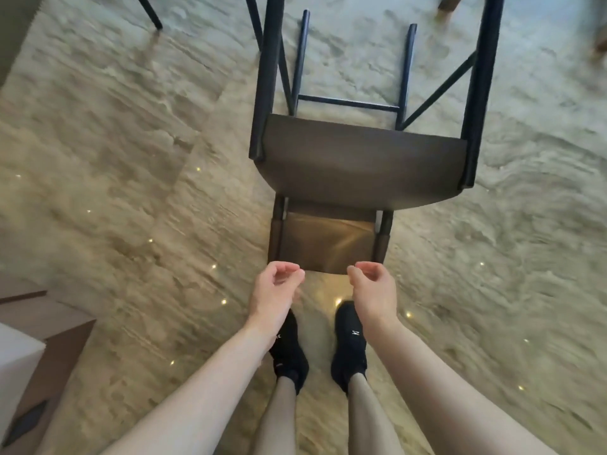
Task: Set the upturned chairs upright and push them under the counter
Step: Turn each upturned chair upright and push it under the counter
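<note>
- A dark brown chair with black metal legs [358, 159] is seen lying tipped over on the glossy, marbled beige floor [131, 192], directly ahead of the person.
- Its backrest [323, 244] is laid towards the person, and the near edge of the backrest is found just beyond the fingertips of both hands.
- The underside of the seat is turned towards the camera, and the four legs are pointed away, towards the top of the view, joined by a black crossbar [348, 103].
- The left hand [274, 290] is held just short of the backrest's left corner, fingers curled loosely; its grip is open and nothing is held in it.
- The right hand [374, 290] is held the same way near the right corner, its grip open and empty; whether the fingertips touch the edge cannot be told.
- Two feet in black socks [289, 353] are planted on the floor just below the hands, close to the backrest's near edge.
- Open floor is seen to the left and right of the chair.
- Thin black legs of other furniture [149, 11] are visible at the top left, well apart from the chair.
- A pale box-like edge [19, 359] is seen at the lower left.
</note>
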Demonstrator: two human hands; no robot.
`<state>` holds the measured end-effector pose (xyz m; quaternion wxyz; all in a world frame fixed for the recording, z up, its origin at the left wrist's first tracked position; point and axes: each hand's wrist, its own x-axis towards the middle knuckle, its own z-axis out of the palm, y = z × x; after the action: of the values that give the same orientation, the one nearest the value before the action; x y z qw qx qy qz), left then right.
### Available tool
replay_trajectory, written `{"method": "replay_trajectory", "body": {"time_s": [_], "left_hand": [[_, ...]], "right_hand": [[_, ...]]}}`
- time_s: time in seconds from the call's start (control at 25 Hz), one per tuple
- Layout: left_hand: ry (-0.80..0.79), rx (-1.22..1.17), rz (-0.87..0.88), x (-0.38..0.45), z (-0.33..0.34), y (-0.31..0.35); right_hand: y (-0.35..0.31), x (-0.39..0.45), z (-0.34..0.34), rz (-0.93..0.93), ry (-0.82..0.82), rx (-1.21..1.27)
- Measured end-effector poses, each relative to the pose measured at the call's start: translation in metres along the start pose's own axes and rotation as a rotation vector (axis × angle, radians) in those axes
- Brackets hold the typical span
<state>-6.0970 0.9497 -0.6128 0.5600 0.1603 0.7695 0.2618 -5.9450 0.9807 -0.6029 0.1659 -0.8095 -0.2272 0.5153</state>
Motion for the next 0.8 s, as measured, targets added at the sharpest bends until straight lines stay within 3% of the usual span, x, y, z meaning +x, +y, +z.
{"method": "replay_trajectory", "body": {"time_s": [0.36, 0.52, 0.8], "left_hand": [[0.065, 0.062, -0.090, 0.178, 0.033, -0.119], [0.061, 0.109, -0.107, 0.242, 0.056, -0.155], [0.328, 0.276, -0.041, 0.324, 0.079, -0.204]], "right_hand": [[0.141, 0.152, 0.041, 0.141, 0.047, -0.177], [0.179, 0.225, 0.058, 0.113, 0.079, -0.230], [0.222, 0.331, 0.074, 0.116, 0.311, -0.353]]}}
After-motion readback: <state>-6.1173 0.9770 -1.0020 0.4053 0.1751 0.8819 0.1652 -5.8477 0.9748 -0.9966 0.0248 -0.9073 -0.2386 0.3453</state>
